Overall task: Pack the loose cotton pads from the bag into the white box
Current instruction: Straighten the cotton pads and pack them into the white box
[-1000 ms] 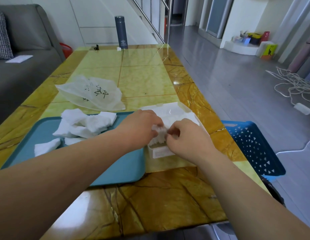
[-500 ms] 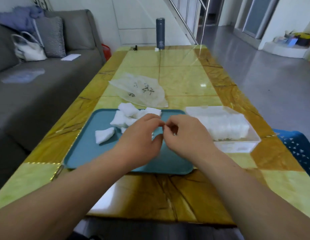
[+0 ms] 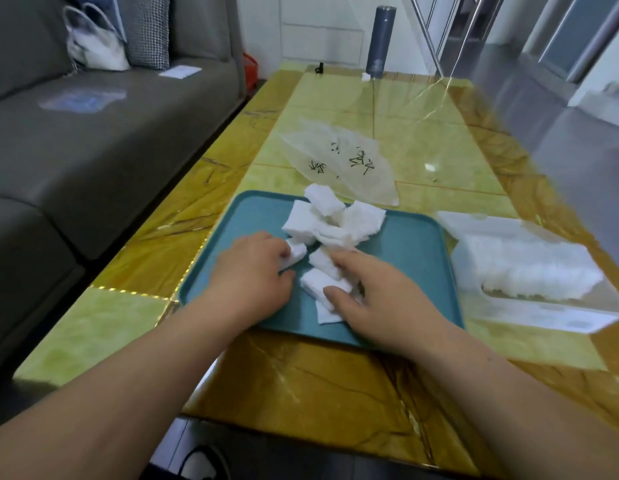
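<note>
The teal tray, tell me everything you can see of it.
The teal tray is a flat rectangle with rounded corners and a low rim, plastic by its look. It lies level on the yellow table, left of the white box. A heap of cotton pads sits on it, and the left hand and right hand hold pads over it.

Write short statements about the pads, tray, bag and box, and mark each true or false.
The loose white cotton pads lie on the teal rectangular plastic tray. True.
The white rectangular box already holds pads. True.
The clear crumpled plastic bag lies inside the box. False: it lies on the yellow marbled table, beyond the tray.
Both hands reach into the box. False: the left hand and right hand grip pads on the tray.
</note>
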